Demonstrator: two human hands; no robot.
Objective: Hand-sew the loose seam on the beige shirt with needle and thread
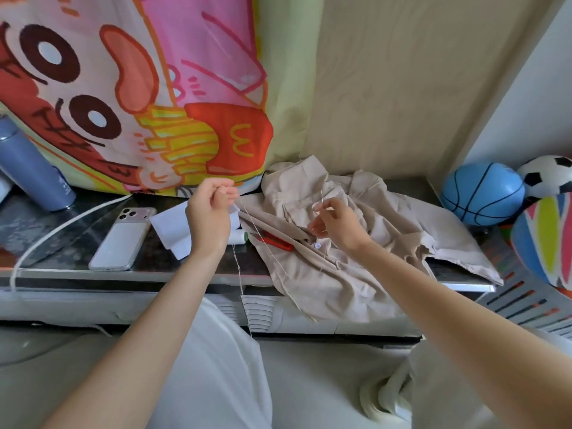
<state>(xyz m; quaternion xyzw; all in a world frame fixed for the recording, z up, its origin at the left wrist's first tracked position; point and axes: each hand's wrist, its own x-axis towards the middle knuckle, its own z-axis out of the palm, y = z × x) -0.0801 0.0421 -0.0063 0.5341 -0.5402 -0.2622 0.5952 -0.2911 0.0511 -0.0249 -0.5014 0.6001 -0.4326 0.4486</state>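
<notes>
The beige shirt (365, 243) lies crumpled on the dark table (148, 264), its hem hanging over the front edge. My right hand (335, 224) hovers above the shirt and pinches a thin needle (322, 196) that points upward. My left hand (210, 212) is raised left of the shirt, fingers curled, pinching the beige thread (240, 270). The thread runs from that hand down past the table's front edge. A white thread spool (237, 236) lies just right of my left wrist. A red tool (277, 239) rests on the shirt.
A phone (122, 239) and white paper (171, 227) lie left of my hands, with a white cable (62, 227) and a blue bottle (29, 168) further left. A cartoon cloth (139, 88) hangs behind. Balls (483, 193) sit at the right.
</notes>
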